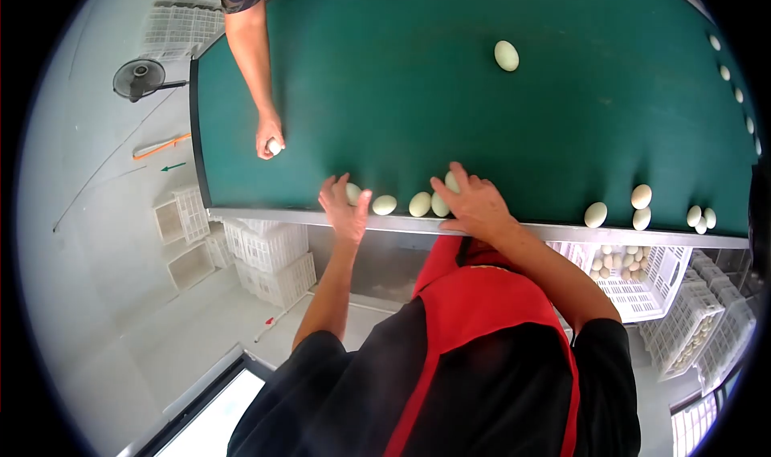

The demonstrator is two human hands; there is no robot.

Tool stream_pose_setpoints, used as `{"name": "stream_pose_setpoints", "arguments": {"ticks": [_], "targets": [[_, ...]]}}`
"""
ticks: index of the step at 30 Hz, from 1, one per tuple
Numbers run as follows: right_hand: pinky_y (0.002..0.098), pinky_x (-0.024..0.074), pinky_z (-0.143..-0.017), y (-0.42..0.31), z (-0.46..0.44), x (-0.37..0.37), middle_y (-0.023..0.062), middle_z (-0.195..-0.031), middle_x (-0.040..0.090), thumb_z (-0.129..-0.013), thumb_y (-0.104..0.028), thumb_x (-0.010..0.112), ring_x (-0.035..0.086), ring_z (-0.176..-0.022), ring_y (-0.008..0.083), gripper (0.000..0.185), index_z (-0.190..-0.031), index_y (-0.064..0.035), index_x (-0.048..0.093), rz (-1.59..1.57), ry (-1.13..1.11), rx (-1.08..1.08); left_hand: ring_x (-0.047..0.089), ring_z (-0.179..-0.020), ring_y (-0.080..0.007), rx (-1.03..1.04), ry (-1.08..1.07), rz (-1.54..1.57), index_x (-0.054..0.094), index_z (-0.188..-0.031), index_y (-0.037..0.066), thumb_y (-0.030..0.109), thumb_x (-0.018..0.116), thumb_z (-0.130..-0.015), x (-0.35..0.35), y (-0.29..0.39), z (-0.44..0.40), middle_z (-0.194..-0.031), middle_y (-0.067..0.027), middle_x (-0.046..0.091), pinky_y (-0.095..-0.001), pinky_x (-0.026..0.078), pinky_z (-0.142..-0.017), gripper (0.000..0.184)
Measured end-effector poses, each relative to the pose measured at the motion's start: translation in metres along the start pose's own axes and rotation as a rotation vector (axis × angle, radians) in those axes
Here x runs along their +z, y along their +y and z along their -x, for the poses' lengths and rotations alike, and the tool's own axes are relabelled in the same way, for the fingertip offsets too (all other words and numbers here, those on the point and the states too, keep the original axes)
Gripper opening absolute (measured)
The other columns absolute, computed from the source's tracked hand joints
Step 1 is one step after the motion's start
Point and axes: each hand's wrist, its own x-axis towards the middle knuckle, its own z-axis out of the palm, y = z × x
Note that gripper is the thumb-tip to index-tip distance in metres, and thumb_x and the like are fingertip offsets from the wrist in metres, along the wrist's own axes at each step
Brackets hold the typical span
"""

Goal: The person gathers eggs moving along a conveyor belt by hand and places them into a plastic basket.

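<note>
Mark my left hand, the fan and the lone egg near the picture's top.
Left hand (344, 217): head view, middle of the hand.
Fan (138, 79): head view, its round cage.
Lone egg (507, 56): head view, mid-shell.

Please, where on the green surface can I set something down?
On the green surface, free room between the co-worker's hand and the lone egg, and between that egg and the right-edge eggs. Crowded: near metal rim, with eggs by the left hand and right hand.

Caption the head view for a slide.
Left hand and right hand at pale eggs along the near edge of a green surface; nearby, a co-worker's hand holds another egg.
</note>
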Motion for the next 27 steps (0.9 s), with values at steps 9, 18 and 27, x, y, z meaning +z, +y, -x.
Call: {"name": "stream_pose_setpoints", "arguments": {"ticks": [9, 18, 27], "targets": [[0.0434, 0.0596, -0.076, -0.020, -0.037, 0.028, 0.0258, -0.140, 0.052, -0.068, -0.042, 0.089, 0.067, -0.093, 0.0340, 0.066, -0.124, -0.0142, 0.068, -0.039, 0.100, -0.066, 0.047, -0.129, -0.0431, -0.051, 0.097, 0.068, 0.070, -0.123, 0.003, 0.037, 0.073, -0.094, 0.017, 0.067, 0.005, -0.144, -0.0223, 0.049, -0.0537, 0.040, -0.109, 0.044], [0.0441, 0.0603, -0.077, 0.021, -0.009, -0.003, 0.0255, -0.138, 0.053, -0.070, -0.032, 0.085, 0.067, -0.095, 0.0370, 0.056, -0.119, -0.0110, 0.068, -0.023, 0.218, 0.138, 0.051, -0.126, -0.0422, 0.132, 0.202, 0.286, 0.076, -0.111, 0.007, 0.021, 0.073, -0.093, 0.059, 0.161, -0.037, -0.140, -0.0212, 0.056, -0.0517, 0.045, -0.104, 0.023], [0.0472, 0.0612, -0.078, 0.098, 0.021, -0.052, 0.0265, -0.135, 0.057, -0.074, -0.027, 0.082, 0.069, -0.099, 0.0415, 0.046, -0.117, -0.0144, 0.072, 0.098, 0.483, 0.543, 0.052, -0.127, -0.0420, 0.360, 0.054, 0.533, 0.068, -0.127, 0.008, 0.020, 0.081, -0.084, 0.119, 0.301, -0.086, -0.138, -0.0174, 0.057, -0.0513, 0.051, -0.099, 0.046]]}}
